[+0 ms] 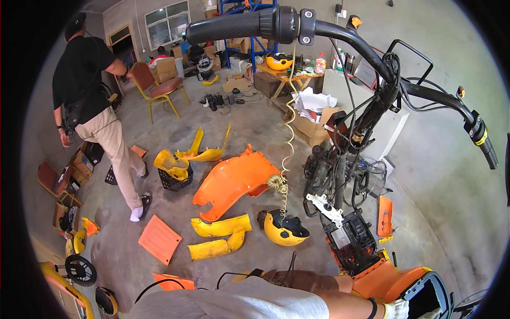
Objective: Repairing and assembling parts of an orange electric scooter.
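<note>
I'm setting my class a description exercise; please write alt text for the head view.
A gloved grip is at the orange shell of a partly dismantled vehicle with black handlebars. Orange and yellow panels and a yellow helmet lie on the grey floor; at left, a person in a black top strides near a red chair.

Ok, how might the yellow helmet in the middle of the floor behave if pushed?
The helmet would probably rock or roll, given its rounded shell. The smooth, shiny surface may feel slippery. Its hollow, dark interior suggests it's fairly light for its size.
</note>
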`<act>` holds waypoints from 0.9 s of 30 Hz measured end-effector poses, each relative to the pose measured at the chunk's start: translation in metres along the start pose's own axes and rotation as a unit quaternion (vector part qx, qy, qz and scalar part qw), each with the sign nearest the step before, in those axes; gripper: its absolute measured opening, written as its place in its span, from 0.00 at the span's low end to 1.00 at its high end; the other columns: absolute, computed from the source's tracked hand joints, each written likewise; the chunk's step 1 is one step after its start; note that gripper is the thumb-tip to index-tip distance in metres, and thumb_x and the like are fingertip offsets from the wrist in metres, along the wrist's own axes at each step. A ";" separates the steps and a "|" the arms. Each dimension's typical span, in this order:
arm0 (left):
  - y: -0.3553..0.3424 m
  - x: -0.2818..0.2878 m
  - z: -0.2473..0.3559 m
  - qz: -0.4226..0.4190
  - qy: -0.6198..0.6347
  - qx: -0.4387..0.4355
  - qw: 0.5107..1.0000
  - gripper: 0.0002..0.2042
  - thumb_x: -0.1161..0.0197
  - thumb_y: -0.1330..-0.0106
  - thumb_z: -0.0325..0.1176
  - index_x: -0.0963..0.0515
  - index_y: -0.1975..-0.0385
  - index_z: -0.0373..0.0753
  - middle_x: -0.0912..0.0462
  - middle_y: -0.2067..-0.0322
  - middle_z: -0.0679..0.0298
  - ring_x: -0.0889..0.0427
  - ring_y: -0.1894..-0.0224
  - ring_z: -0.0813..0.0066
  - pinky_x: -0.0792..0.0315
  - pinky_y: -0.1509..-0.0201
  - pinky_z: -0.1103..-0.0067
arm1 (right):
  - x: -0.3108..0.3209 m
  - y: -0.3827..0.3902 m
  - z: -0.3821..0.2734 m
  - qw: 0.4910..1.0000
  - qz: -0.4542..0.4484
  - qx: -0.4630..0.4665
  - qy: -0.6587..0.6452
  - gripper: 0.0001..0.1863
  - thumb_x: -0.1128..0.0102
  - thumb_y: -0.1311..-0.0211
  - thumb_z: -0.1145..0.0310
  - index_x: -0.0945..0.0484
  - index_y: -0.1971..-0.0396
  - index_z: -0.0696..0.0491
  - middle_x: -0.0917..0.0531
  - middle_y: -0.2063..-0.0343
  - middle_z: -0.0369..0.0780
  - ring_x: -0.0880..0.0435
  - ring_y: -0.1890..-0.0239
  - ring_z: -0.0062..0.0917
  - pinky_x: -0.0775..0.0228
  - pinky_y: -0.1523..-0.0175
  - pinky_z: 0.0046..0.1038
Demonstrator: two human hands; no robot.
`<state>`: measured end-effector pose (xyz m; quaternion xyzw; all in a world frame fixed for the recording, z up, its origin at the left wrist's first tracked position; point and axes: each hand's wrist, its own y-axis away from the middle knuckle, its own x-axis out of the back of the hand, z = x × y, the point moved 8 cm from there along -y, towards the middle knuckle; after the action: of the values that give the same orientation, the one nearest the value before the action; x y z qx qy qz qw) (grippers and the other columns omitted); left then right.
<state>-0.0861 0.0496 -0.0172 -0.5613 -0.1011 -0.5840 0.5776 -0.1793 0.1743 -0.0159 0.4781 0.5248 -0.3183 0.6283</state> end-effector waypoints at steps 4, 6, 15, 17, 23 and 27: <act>0.002 0.026 0.010 -0.040 -0.055 -0.040 0.997 0.25 0.42 0.32 0.59 0.09 0.80 0.49 0.12 0.81 0.62 0.11 0.77 0.59 0.20 0.73 0.60 | -0.026 0.068 0.013 0.930 -0.112 0.103 0.334 0.14 0.43 0.22 0.71 0.15 0.47 0.61 0.11 0.58 0.40 0.17 0.61 0.26 0.23 0.56 0.24; 0.009 0.031 0.004 -0.146 0.042 -0.006 0.988 0.21 0.42 0.30 0.55 0.08 0.71 0.49 0.09 0.74 0.60 0.09 0.69 0.57 0.20 0.70 0.54 | -0.044 0.104 0.029 0.880 -0.208 0.133 0.406 0.19 0.47 0.17 0.61 0.13 0.51 0.61 0.11 0.61 0.40 0.17 0.64 0.26 0.23 0.59 0.25; -0.005 0.033 -0.004 -0.257 -0.009 0.056 0.965 0.25 0.46 0.26 0.57 0.09 0.69 0.44 0.09 0.70 0.51 0.09 0.65 0.48 0.15 0.57 0.56 | 0.010 0.195 -0.060 0.651 0.116 0.217 0.718 0.26 0.47 0.16 0.46 0.19 0.46 0.57 0.30 0.81 0.27 0.34 0.84 0.12 0.46 0.82 0.19; -0.005 0.034 -0.002 -0.228 -0.027 0.039 0.972 0.23 0.43 0.26 0.55 0.10 0.70 0.43 0.10 0.71 0.51 0.09 0.66 0.47 0.16 0.57 0.55 | 0.022 0.198 -0.076 0.629 0.155 0.179 0.740 0.29 0.47 0.16 0.42 0.17 0.58 0.57 0.34 0.86 0.27 0.39 0.88 0.12 0.49 0.83 0.20; -0.004 0.037 -0.001 -0.187 -0.037 0.029 0.981 0.22 0.41 0.26 0.53 0.11 0.72 0.42 0.11 0.73 0.51 0.09 0.68 0.48 0.16 0.58 0.56 | 0.029 0.199 -0.103 0.482 0.296 0.132 0.814 0.40 0.47 0.20 0.37 0.19 0.84 0.56 0.25 0.87 0.34 0.29 0.85 0.19 0.37 0.75 0.28; -0.005 0.028 -0.004 -0.238 -0.037 0.047 0.969 0.23 0.43 0.25 0.55 0.11 0.69 0.42 0.09 0.70 0.52 0.09 0.63 0.47 0.16 0.52 0.54 | 0.004 0.169 -0.092 0.374 0.144 0.175 0.899 0.38 0.44 0.22 0.39 0.21 0.83 0.59 0.26 0.87 0.36 0.22 0.81 0.23 0.34 0.75 0.27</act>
<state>-0.0838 0.0323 0.0061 -0.5141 -0.2805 -0.6784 0.4436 -0.0587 0.3180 0.0260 0.6504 0.6367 0.3095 -0.2753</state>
